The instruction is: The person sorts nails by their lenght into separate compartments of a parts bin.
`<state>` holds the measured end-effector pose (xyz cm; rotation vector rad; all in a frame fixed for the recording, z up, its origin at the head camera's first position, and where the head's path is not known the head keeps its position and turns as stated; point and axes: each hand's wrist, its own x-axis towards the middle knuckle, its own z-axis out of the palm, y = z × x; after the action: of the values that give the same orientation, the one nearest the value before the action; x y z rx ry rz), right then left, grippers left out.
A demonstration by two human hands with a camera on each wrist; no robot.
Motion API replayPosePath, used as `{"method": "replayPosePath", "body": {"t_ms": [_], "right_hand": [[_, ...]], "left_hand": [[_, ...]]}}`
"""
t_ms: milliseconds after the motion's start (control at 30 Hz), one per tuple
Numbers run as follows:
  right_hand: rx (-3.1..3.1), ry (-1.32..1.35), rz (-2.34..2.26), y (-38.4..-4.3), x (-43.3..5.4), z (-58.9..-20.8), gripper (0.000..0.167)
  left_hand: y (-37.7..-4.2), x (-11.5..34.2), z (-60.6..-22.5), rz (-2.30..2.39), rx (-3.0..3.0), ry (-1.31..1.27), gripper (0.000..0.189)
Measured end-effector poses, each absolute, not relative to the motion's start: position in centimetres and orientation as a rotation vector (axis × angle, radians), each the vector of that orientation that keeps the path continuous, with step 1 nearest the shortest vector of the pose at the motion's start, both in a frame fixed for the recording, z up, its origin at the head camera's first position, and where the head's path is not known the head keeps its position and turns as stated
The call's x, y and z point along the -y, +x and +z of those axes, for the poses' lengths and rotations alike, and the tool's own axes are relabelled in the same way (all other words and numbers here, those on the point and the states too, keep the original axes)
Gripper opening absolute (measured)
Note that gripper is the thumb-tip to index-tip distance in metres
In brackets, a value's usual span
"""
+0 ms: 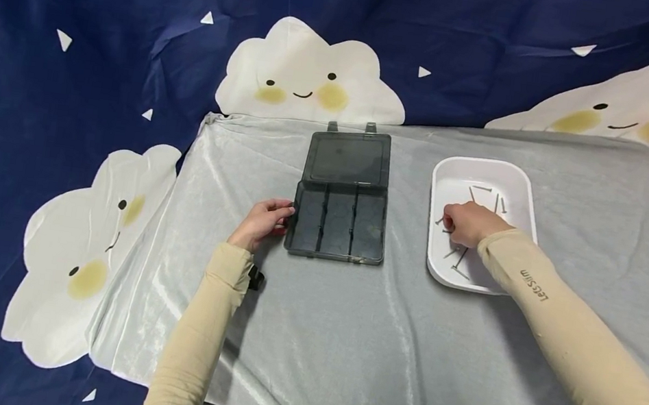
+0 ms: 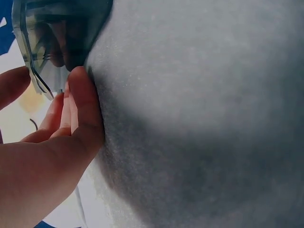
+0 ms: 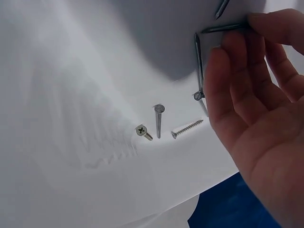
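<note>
A dark see-through compartment box (image 1: 337, 221) lies with its lid (image 1: 348, 157) folded back and three long sections showing. My left hand (image 1: 264, 222) holds its left edge, thumb on one side of the wall and fingers (image 2: 83, 90) on the other. Inside a white tray (image 1: 433, 273), my right hand (image 1: 471, 223) reaches down among nails and screws. In the right wrist view its thumb and fingertips pinch a dark nail (image 3: 223, 28) by one end. Close by lie another nail (image 3: 198, 59), a flat-headed nail (image 3: 159, 118), a cross-head screw (image 3: 141, 130) and a threaded screw (image 3: 187, 128).
Grey velvety cloth (image 1: 330, 342) covers the table under box and tray. Behind the table hangs a dark blue curtain (image 1: 471, 43) printed with smiling clouds. The tray's raised walls surround the right hand.
</note>
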<state>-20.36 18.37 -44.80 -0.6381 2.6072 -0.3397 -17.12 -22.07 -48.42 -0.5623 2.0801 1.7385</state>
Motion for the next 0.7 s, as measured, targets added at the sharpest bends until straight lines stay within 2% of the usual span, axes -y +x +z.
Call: {"method": "replayPosePath", "body": {"t_ms": [700], "right_hand": [[-2.584, -0.572, -0.315, -20.46, -18.13, -44.83, 0.023]], "left_hand": [[-17.13, 22.12, -48.43, 1.737, -2.082, -0.545, 0.041]]}}
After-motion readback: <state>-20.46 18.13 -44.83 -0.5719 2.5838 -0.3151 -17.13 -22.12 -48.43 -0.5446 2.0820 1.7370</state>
